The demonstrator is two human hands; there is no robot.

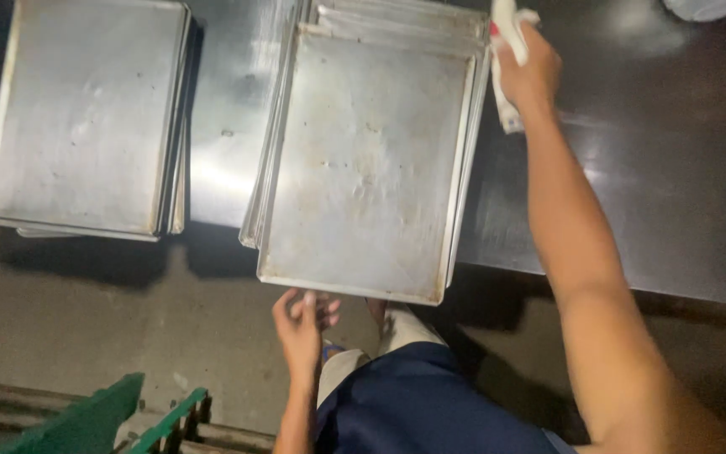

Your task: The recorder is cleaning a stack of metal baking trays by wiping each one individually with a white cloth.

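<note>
Left hand [302, 324] at 6 o'clock, fingers curled loose under top tray [367, 164] edge, holding nothing. Right hand [527, 71] at 1 o'clock clamps cloth [507, 34]. Tray overhangs desk [665, 168]; steady it w/ left, wipe flat.

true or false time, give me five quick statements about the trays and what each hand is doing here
1. The right hand holds a white cloth beside the far right corner of the middle tray stack. True.
2. The left hand grips a green brush. False: it holds no tool; its fingers are at the near edge of the top tray.
3. A second tray stack lies on the left of the steel table. True.
4. The top tray of the middle stack is full of bread. False: it is bare metal with smudges.
5. The middle stack overhangs the table's near edge. True.
</note>
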